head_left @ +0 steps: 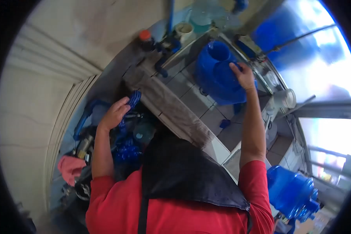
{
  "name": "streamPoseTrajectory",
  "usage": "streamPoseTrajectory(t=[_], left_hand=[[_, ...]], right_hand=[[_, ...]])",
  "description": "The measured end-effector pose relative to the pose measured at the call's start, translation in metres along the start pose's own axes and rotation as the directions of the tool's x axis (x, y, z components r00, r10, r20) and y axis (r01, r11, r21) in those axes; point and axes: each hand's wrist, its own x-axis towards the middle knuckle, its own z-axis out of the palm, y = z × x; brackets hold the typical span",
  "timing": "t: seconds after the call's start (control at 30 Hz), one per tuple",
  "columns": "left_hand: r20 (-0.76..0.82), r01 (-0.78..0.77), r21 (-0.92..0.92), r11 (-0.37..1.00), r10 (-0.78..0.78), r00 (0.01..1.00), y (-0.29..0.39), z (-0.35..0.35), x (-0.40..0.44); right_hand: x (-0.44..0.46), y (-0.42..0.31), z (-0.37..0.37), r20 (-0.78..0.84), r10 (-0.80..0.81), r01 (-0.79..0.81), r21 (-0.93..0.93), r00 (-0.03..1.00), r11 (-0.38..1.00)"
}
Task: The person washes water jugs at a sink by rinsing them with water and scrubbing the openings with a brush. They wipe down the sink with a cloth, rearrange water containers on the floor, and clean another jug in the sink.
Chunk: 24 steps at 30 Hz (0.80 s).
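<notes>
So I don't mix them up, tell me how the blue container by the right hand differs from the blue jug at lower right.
The blue container looks opaque; the blue jug is see-through.
The container sits in the tiled area with the right hand at it; the jug is apart, touched by neither hand.
The container shows a wide round opening; the jug narrows to a neck.
Both are blue.

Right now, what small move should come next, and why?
I'd probably ease the left hand, with the blue striped object, across the ledge toward the blue container: the right hand is at that container, while the left is apart from it, on the ledge's other side.
</notes>
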Motion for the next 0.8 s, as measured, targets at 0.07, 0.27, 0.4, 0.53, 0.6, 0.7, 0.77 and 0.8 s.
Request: streamPoseTrajectory(t=[0.07, 0.27, 0.4, 0.53, 0.6, 0.7, 0.77, 0.8], left_hand=[[-0.003, 0.142, -0.021, 0.99, -0.142, 0.99, -0.058, 0.006, -0.031], [0.119, 0.436, 0.331, 0.837, -0.495, 0.86, -0.202, 0.061, -0.097], [0.015, 0.619, 0.353, 0.702, -0.666, 0.746, -0.31, 0.099, -0.133], [-0.127, 0.744, 0.255, 0.618, -0.741, 0.659, -0.359, 0.113, -0.171], [-0.162, 0.757, 0.245, 0.606, -0.744, 0.648, -0.383, 0.118, -0.185], [-0.164, 0.808, 0.279, 0.519, -0.804, 0.572, -0.439, 0.129, -0.203], [-0.232, 0.745, 0.407, 0.529, -0.729, 0.644, -0.447, 0.133, -0.211], [-0.23, 0.745, 0.406, 0.529, -0.73, 0.644, -0.452, 0.133, -0.212]], right_hand=[[0.018, -0.006, 0.003, 0.031, -0.03, 0.03, 0.007, 0.999, 1.0], [0.064, -0.062, 0.016, -0.187, -0.422, 0.415, -0.076, 0.887, 0.907], [0.083, -0.117, 0.017, 0.154, -0.232, 0.233, 0.015, 0.96, 0.972], [0.101, -0.135, 0.021, 0.183, -0.128, 0.119, 0.057, 0.975, 0.991], [0.101, -0.139, 0.025, 0.123, -0.092, 0.085, 0.062, 0.988, 0.994], [0.112, -0.135, 0.026, 0.188, -0.093, 0.069, 0.129, 0.978, 0.989], [0.104, -0.143, 0.022, 0.248, -0.083, 0.022, 0.237, 0.965, 0.971], [0.105, -0.141, 0.022, 0.25, -0.082, 0.022, 0.235, 0.965, 0.972]])
